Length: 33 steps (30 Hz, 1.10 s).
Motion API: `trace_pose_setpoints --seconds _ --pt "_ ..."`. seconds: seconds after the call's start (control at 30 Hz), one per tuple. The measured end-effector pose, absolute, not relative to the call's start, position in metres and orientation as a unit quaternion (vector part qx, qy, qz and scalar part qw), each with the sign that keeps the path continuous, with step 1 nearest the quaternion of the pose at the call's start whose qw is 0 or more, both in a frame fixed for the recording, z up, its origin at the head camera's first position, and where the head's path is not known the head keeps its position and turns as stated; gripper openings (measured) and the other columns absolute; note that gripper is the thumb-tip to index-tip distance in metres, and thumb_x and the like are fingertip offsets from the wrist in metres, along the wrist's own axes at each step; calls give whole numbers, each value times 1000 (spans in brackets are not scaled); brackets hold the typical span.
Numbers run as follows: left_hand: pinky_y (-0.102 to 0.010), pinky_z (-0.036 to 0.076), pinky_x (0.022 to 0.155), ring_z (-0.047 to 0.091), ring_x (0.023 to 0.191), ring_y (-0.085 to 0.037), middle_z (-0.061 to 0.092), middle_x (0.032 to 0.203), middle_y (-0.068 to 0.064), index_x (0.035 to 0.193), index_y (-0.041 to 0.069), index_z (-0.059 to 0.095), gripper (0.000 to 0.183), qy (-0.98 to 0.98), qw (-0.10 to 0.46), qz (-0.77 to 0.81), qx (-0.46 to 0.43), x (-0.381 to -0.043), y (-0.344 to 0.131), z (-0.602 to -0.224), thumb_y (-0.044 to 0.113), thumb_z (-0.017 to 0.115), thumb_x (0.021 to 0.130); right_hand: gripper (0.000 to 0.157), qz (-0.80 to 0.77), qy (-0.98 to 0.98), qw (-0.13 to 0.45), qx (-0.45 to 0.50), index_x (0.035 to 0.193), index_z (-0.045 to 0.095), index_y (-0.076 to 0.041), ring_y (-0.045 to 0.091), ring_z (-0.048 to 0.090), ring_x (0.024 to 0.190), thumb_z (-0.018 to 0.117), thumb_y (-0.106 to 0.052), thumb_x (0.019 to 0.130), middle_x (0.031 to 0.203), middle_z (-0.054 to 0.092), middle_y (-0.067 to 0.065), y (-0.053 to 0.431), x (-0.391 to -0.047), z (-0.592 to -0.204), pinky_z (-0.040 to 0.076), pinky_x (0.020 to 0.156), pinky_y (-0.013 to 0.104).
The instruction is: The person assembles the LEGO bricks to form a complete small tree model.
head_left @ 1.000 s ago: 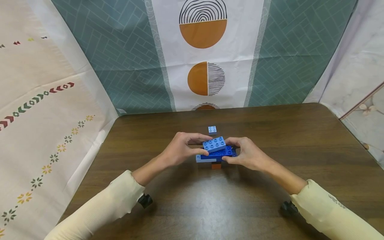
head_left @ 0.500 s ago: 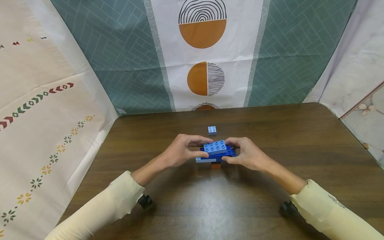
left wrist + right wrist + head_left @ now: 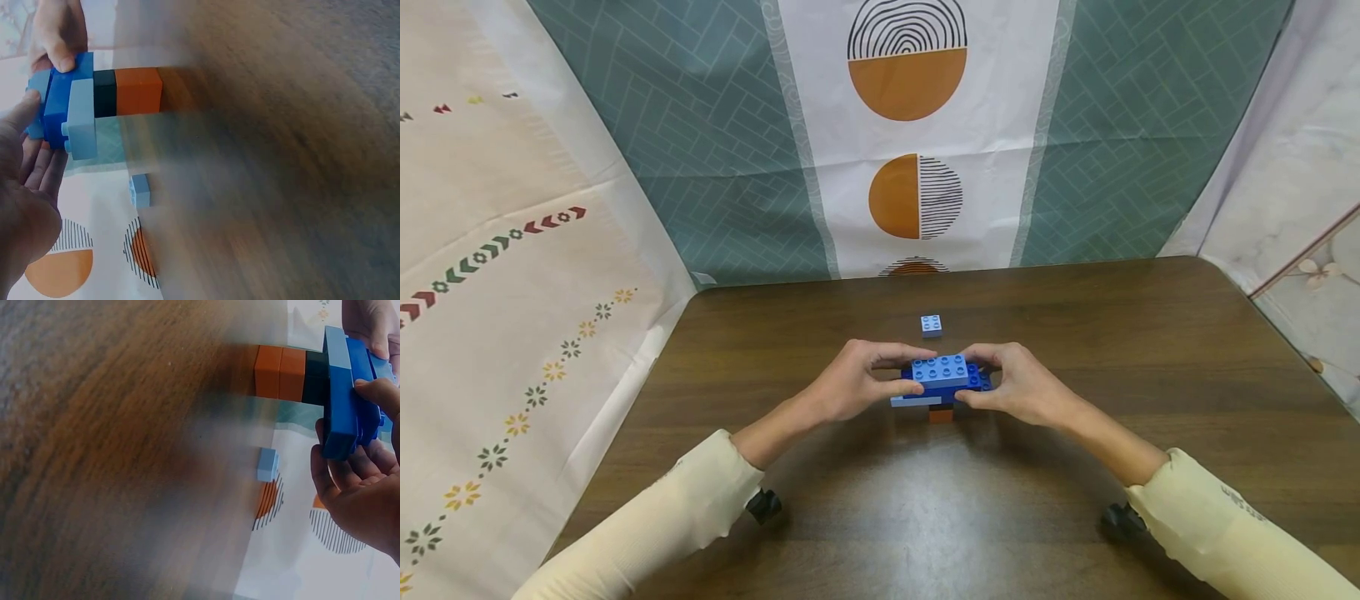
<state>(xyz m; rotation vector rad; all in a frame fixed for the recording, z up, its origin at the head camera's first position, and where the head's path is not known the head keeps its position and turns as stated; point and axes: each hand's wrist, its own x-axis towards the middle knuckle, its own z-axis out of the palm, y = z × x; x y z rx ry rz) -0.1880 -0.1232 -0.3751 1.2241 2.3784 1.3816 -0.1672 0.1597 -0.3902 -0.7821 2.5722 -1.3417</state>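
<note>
A stack of toy building bricks stands upright at the middle of the table. Its base is orange bricks [image 3: 279,372], with a dark green brick [image 3: 105,94] above them. Wider layers of a pale blue brick [image 3: 82,119] and dark blue bricks [image 3: 340,415] rest on that. On top, my left hand [image 3: 850,385] pinches a light blue eight-stud brick [image 3: 940,371] between thumb and fingers. It lies lined up with the dark blue layer; whether it is pressed fully down I cannot tell. From the right, my right hand [image 3: 1021,385] grips the dark blue layers, thumb in front, fingers behind.
A small light blue four-stud brick [image 3: 931,325] lies on the brown wooden table [image 3: 1075,317] behind the stack. Patterned cloths [image 3: 910,192] hang beyond the table's far edge and at both sides.
The light blue brick on top has turned from a slant to straight and come down onto the dark blue layer, carried by my left hand. My right hand has kept its place.
</note>
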Motion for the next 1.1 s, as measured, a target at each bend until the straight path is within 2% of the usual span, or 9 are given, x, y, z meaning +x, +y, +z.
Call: trace_pose_setpoints --seconds 0.17,0.73,0.83,0.97,1.1 --pt "-34 55 104 69 122 -16 73 134 -2 139 10 72 44 786 56 466 403 -187 -123 -381 12 81 96 41 -446 854 72 -258 127 71 -1 28 66 102 87 -11 90 118 72 11 160 -167 -391 60 92 46" --pt "-32 56 102 71 117 -13 73 133 -3 140 11 71 46 784 26 467 408 -184 -123 -389 11 82 95 40 -449 851 70 -263 126 72 -1 25 66 99 86 -16 92 116 73 10 161 -167 -391 60 89 43" --pt "-32 56 102 71 117 -13 73 133 -3 140 11 71 46 785 26 466 408 -184 -123 -388 11 82 95 46 -446 851 69 -267 131 70 -1 26 66 103 87 -20 92 121 73 11 161 -166 -391 58 95 49" --pt "-33 57 100 72 118 -15 73 133 -4 139 10 71 46 786 23 462 411 -184 -123 -388 12 82 94 55 -471 839 53 -267 140 67 -5 30 68 117 87 -21 92 134 71 11 161 -163 -387 53 106 57" --pt "-37 59 99 72 118 -19 73 132 -6 138 9 72 46 786 19 460 413 -184 -124 -388 13 83 94 49 -515 816 31 -261 142 69 -11 28 66 129 83 -17 95 139 70 5 161 -162 -381 51 109 55"
